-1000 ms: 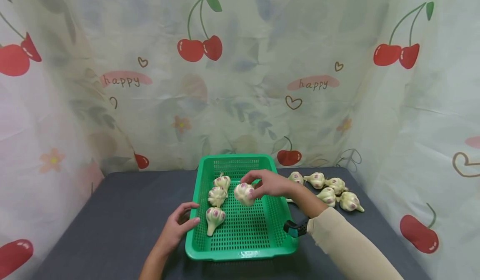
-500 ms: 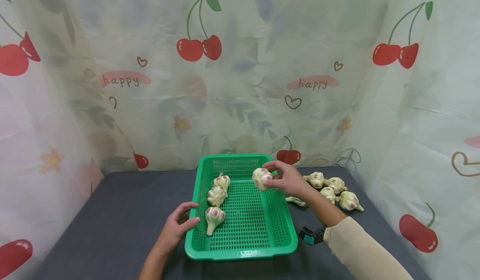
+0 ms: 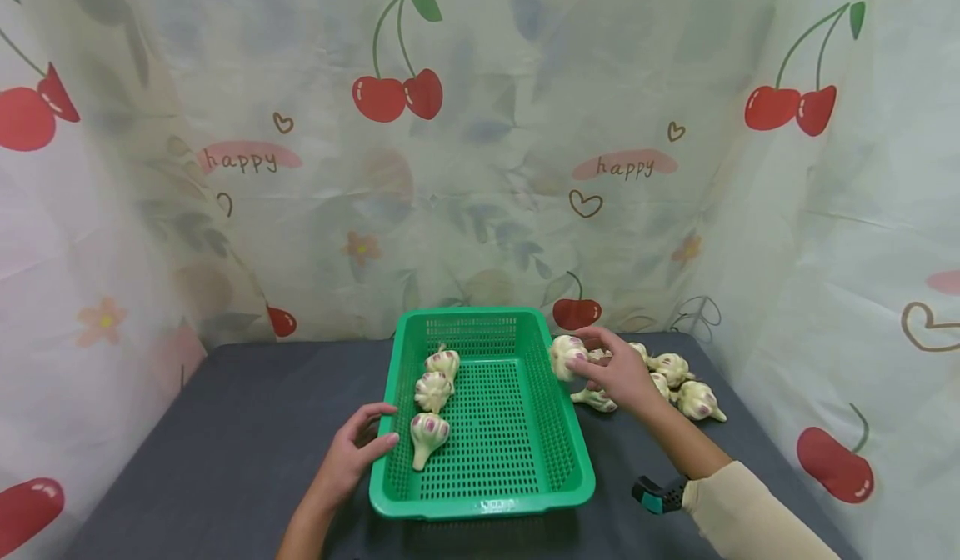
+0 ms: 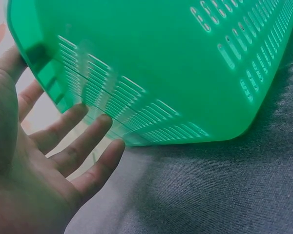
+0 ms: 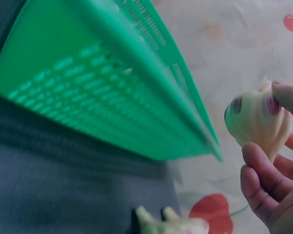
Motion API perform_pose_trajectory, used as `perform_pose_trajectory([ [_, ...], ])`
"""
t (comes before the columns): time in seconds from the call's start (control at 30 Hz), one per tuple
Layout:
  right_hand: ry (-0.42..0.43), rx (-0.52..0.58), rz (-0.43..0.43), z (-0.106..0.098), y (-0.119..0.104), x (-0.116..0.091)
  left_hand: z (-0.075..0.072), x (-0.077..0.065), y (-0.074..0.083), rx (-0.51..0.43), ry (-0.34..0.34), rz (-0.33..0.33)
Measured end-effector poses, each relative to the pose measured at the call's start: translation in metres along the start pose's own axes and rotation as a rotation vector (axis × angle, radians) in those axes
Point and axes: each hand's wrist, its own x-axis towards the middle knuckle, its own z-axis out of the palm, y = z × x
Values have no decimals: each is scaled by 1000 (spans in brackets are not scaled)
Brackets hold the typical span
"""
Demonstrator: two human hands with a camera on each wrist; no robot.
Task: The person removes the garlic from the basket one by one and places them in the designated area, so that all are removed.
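Observation:
In the head view my right hand (image 3: 624,374) pinches a garlic bulb (image 3: 567,357), white with purple patches, above the right rim of a green plastic basket (image 3: 480,507). The right wrist view shows the held bulb (image 5: 256,119) between thumb and fingertips, off the table. Three garlic bulbs lie along the basket's left side: a far one (image 3: 443,363), a middle one (image 3: 432,392) touching it, and a near one (image 3: 429,432) apart. My left hand (image 3: 351,452) is at the basket's left side, its fingers (image 4: 83,144) fairly straight and spread against the slotted outer wall.
Several more garlic bulbs (image 3: 699,402) form a cluster on the dark table (image 3: 247,452) to the right of the basket, partly behind my right hand. One bulb (image 3: 597,400) lies close by the basket's right wall. A cherry-patterned curtain (image 3: 480,168) surrounds the table's back and sides.
My right hand has carried the garlic bulb rightward from over the basket's middle to its right rim. The left hand, the basket and the three bulbs in it have stayed put.

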Motion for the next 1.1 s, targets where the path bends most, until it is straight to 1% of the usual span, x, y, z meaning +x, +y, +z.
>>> perform_pose_trajectory([
  [0.17,33,-22,16,-8,20,-9,-1,1,0,6,3,-4],
  [0.33,68,-48,14,-10,38,-19,-1,1,-2,11,5,3],
  [0.4,78,-68,29,-10,45,-22,-1,1,-2,15,11,4],
  [0.6,96,-138,111,-9,62,-34,0,0,-3,12,15,-4],
  [0.83,93,-195,153,-4,80,-46,0,0,-4,13,7,21],
  [0.9,97,-197,172,-2,84,-49,0,0,-4,12,7,22],
  [1.1,103,-156,223,1,92,-55,1,1,-3,10,4,10],
])
